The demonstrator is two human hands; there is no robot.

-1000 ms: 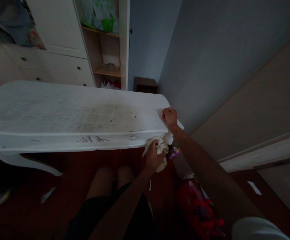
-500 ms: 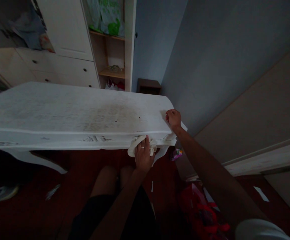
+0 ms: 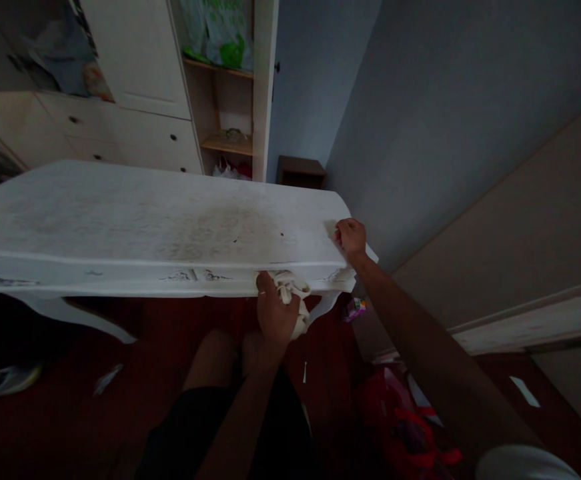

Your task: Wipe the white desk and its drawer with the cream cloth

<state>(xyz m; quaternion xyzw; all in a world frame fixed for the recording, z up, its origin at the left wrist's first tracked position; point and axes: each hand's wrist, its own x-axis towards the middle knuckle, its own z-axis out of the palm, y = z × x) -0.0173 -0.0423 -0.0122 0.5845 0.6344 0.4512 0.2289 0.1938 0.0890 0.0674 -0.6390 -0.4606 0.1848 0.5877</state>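
Note:
A white cloth (image 3: 290, 285) is bunched against the carved front edge of the white table (image 3: 120, 200). My left hand (image 3: 276, 313) is closed around it, with a ring on one finger, and part of the cloth hangs below the palm. My right hand (image 3: 351, 237) rests as a loose fist on the tabletop near the right corner, and nothing shows in it. Grey-brown smudges and two small dark specks mark the top between the middle and the right end.
Behind the table stands a white cabinet (image 3: 140, 67) with an open shelf section holding plastic bags. A grey wall (image 3: 420, 133) closes off the right side. On the dark red floor lie a red bag (image 3: 395, 413), a small pink box (image 3: 354, 309) and a shoe (image 3: 5, 387).
My left hand has shifted slightly left and turned along the table's front edge, and the cloth now bunches to its right. The right hand stays at the corner.

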